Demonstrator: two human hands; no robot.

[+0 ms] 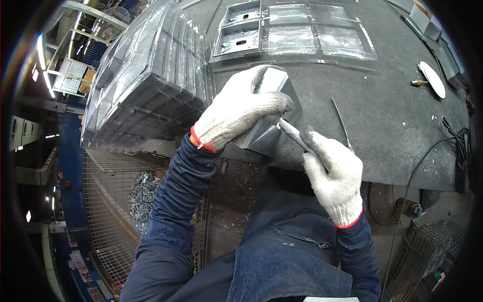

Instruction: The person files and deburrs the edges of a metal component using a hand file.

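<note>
Head view shows our left hand (244, 104) clamping the grey box-shaped part (265, 135), just right of the clear tray stack (151, 83), while our right hand (334, 173) pinches the slim tool (296, 135) for probable edge-trimming, whose next stroke should need steady support.

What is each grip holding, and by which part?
Left grip: a grey box-shaped part, by its left side. Right grip: a slim hand tool, by its rear end.
</note>
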